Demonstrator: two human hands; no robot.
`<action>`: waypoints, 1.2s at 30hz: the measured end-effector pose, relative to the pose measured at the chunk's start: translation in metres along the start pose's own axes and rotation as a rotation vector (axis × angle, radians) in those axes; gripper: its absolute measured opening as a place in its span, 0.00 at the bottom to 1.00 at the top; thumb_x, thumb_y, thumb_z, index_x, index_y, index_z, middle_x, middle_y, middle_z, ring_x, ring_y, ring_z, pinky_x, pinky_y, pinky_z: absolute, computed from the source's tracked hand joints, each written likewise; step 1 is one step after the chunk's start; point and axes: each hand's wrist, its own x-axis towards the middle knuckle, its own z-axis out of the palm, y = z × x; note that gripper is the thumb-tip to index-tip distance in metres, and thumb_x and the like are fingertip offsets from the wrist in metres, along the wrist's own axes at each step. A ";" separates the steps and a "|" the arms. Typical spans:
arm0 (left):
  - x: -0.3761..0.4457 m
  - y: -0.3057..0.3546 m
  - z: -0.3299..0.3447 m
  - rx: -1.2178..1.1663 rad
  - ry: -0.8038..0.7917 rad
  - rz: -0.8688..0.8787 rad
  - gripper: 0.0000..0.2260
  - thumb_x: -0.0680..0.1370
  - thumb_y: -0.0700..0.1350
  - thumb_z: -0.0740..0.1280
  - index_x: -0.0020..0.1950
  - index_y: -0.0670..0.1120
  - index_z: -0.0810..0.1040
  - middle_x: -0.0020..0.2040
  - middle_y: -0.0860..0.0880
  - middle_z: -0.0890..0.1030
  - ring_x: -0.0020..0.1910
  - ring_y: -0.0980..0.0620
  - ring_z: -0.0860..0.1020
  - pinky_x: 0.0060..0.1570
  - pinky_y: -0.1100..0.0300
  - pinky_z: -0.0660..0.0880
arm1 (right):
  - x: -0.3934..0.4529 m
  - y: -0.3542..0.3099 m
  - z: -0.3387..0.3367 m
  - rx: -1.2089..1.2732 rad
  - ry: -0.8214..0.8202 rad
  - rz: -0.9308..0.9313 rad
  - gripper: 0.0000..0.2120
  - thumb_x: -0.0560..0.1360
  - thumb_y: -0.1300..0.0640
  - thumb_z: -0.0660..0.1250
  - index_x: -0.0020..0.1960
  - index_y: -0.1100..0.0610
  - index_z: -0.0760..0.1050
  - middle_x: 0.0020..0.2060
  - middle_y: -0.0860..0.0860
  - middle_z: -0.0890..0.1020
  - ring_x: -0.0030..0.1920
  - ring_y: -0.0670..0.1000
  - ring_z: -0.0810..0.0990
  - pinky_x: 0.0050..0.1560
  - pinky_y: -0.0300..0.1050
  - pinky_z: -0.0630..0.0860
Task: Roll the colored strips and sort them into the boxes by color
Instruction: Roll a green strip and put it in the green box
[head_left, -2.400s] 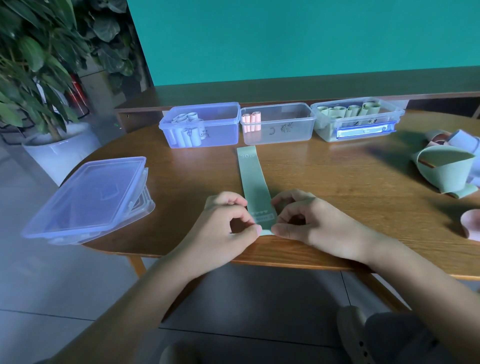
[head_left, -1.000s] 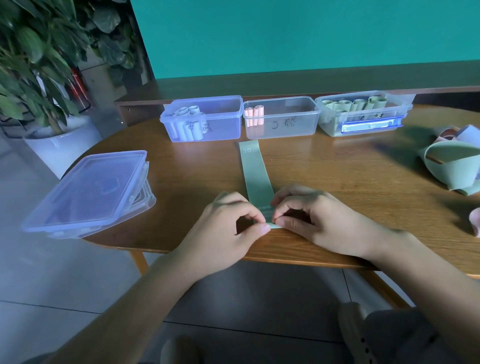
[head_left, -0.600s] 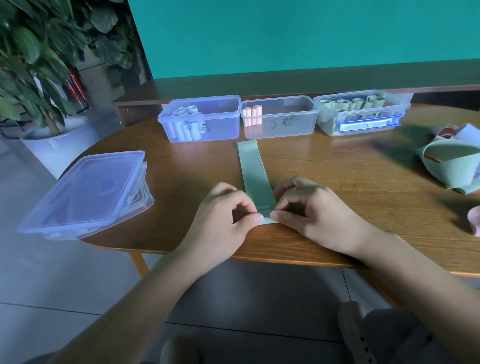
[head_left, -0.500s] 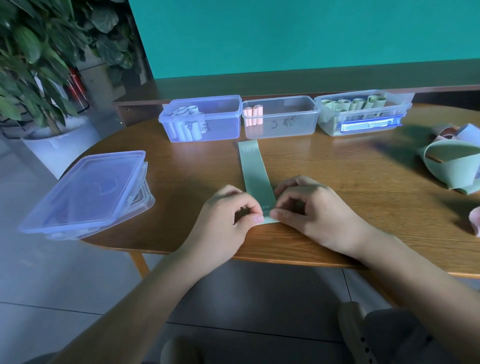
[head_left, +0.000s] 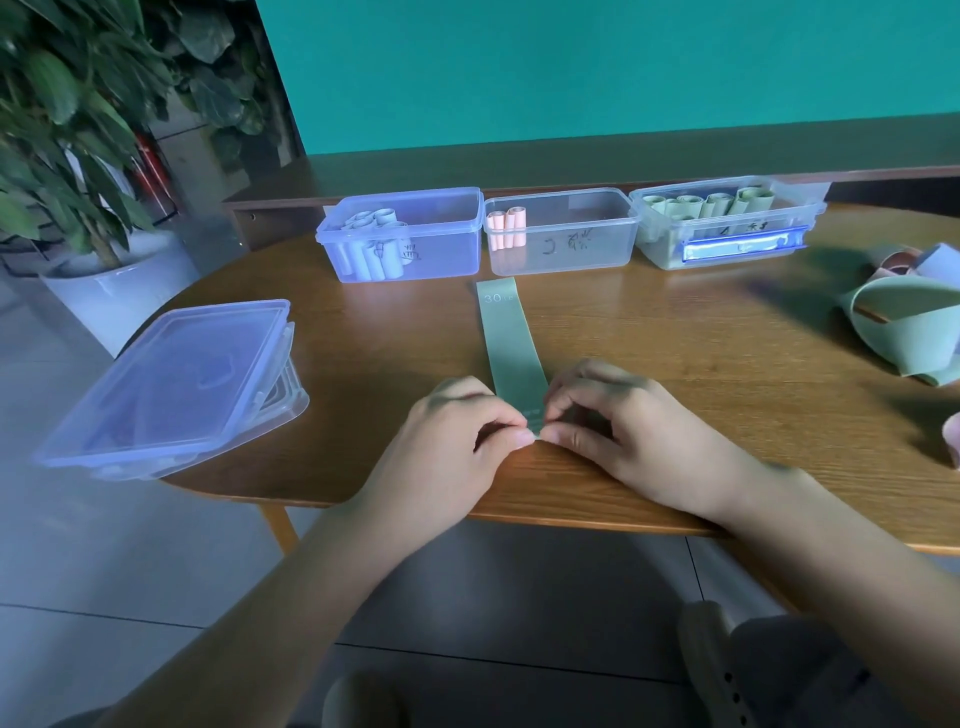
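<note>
At the near edge of the wooden table (head_left: 675, 364), both hands meet over the near end of a green strip (head_left: 511, 348) that lies flat and runs straight away from the person. The left hand (head_left: 447, 447) and the right hand (head_left: 628, 431) each pinch that end with curled fingers and thumb, one at either side edge, which looks like the way to start a tight, even roll: holding both edges at once should keep the first turn square to the strip's length (the roll itself is hidden under the fingertips, so how far it has got cannot be told). The free far end, printed with "30", reaches nearly to the boxes, so most of the length appears still to be rolled. To the left, a stack of lids (head_left: 166, 384) overhangs the table edge, set out of the working space. To the right lies a loose heap of unrolled strips (head_left: 904, 327), green with pink and pale blue among them, near enough to reach for next. Along the far side three open boxes stand in a row, touching or nearly so: the left box (head_left: 405, 239) holds pale blue rolls, the middle box (head_left: 561, 234) a few pink rolls at its left end, and the right box (head_left: 727, 228) green rolls, which is where this strip should go by colour.
</note>
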 end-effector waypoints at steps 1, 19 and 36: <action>0.000 0.000 0.000 -0.003 0.014 0.004 0.07 0.78 0.51 0.70 0.51 0.51 0.86 0.48 0.56 0.80 0.47 0.57 0.78 0.50 0.58 0.78 | 0.000 0.000 -0.001 -0.001 -0.004 -0.006 0.09 0.79 0.46 0.67 0.52 0.50 0.80 0.53 0.43 0.77 0.55 0.46 0.79 0.58 0.47 0.76; 0.006 -0.006 0.002 0.037 0.034 0.029 0.08 0.79 0.49 0.70 0.56 0.51 0.85 0.52 0.56 0.81 0.49 0.60 0.77 0.52 0.63 0.77 | 0.006 -0.001 0.004 -0.087 0.131 -0.068 0.12 0.81 0.49 0.65 0.56 0.53 0.83 0.55 0.47 0.80 0.53 0.47 0.81 0.55 0.48 0.79; 0.022 -0.011 0.005 0.011 0.005 -0.015 0.06 0.79 0.50 0.69 0.54 0.53 0.83 0.50 0.59 0.78 0.48 0.61 0.74 0.49 0.65 0.75 | 0.023 0.011 0.003 -0.051 0.107 -0.002 0.07 0.81 0.53 0.69 0.53 0.52 0.85 0.48 0.45 0.80 0.49 0.46 0.80 0.53 0.52 0.78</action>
